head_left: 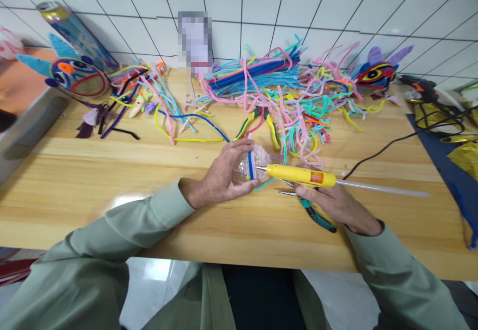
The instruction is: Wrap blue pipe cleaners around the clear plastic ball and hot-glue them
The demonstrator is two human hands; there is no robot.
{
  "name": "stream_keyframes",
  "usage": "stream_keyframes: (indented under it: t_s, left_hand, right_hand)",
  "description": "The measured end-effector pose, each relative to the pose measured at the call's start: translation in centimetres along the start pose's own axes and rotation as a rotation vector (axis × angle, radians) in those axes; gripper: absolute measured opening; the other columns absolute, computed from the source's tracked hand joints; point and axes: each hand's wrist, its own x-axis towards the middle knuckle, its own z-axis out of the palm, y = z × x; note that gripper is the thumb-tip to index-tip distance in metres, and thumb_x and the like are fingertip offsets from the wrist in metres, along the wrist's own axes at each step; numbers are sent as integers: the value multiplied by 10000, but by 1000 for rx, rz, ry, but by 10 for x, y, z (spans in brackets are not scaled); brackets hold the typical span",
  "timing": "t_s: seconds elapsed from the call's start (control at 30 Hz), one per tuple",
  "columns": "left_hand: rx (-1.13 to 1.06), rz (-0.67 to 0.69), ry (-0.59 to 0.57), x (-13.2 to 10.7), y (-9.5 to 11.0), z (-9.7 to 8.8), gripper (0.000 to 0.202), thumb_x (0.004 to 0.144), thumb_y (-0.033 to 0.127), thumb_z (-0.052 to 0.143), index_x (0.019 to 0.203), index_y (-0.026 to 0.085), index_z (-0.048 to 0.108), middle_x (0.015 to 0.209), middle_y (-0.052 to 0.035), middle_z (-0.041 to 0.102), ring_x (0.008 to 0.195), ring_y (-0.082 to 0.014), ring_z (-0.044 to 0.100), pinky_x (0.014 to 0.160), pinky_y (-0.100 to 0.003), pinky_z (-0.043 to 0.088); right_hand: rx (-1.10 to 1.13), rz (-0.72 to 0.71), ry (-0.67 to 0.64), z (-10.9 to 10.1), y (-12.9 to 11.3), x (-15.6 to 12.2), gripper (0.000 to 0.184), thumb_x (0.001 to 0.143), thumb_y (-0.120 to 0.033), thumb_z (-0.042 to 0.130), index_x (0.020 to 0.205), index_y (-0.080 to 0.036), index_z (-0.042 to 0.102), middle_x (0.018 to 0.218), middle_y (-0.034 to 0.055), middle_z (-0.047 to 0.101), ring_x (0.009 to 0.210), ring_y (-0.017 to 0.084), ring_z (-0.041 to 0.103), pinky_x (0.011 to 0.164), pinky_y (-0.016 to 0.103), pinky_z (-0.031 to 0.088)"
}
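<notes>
My left hand (224, 170) grips a small clear plastic bottle piece (263, 155) with blue and lilac pipe cleaner strips (251, 165) across it. In my right hand (332, 200) is a yellow hot glue gun (291, 172), its metal nozzle touching or very near the strips. A clear glue stick (381, 187) sticks out of the gun's back end. Beneath the right hand lie green-and-black needle-nose pliers (317, 216), partly covered by it. Just beyond the bottle piece rest yellow-and-green handled pliers (275, 130), their jaws hidden among pipe cleaners.
Bundled and loose pipe cleaners (257, 78) lie along the tiled wall. Animal-face crafts stand at the left (80, 78) and right (375, 73). A tall can (74, 31) leans at the back left. A black cord (384, 148) runs across the right side.
</notes>
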Motion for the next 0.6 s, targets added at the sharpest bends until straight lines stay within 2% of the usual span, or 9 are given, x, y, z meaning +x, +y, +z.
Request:
stream_keyframes:
  t_s: [0.1, 0.2, 0.4, 0.5, 0.6]
  left_hand:
    - [-6, -9, -8, -1, -1, 0, 782, 953, 398, 834, 1612, 282, 429, 1546, -194, 602, 1493, -389, 602, 1209, -634, 556]
    - [-15, -11, -5, -1, -2, 0, 781, 950, 402, 838, 1611, 284, 438, 1548, -193, 604, 1493, -389, 602, 1210, -630, 555]
    - [-20, -4, 8, -1, -1, 0, 761, 957, 404, 834, 1602, 269, 453, 1524, -190, 623, 1502, -382, 598, 1222, -618, 551]
    - [-9, -9, 1, 0, 0, 0, 759, 960, 403, 834, 1603, 281, 449, 1519, -182, 635, 1501, -385, 602, 1220, -627, 550]
    - [-9, -6, 3, 0, 0, 0, 763, 958, 412, 836, 1604, 282, 451, 1511, -180, 643, 1499, -386, 605, 1217, -626, 553]
  right_hand:
    - [42, 9, -24, -1, 6, -2, 482, 961, -775, 678, 1034, -333, 855, 1024, 77, 839, 924, 328, 773, 873, 497, 684]
    - [66, 24, -21, -3, 5, -3, 476, 957, -778, 686, 1046, -343, 861, 1027, 73, 843, 936, 332, 773, 863, 493, 687]
    - [5, 7, -12, -2, -9, 0, 569, 928, -869, 644, 998, -345, 855, 1011, 87, 821, 1026, 371, 749, 1009, 561, 651]
    - [-16, -8, -3, -3, -9, 0, 563, 940, -859, 636, 990, -337, 841, 947, 90, 793, 1034, 374, 744, 992, 549, 655]
    - [-22, -19, 4, -3, -7, 0, 531, 950, -832, 649, 990, -339, 841, 969, 89, 794, 1014, 365, 752, 966, 532, 665]
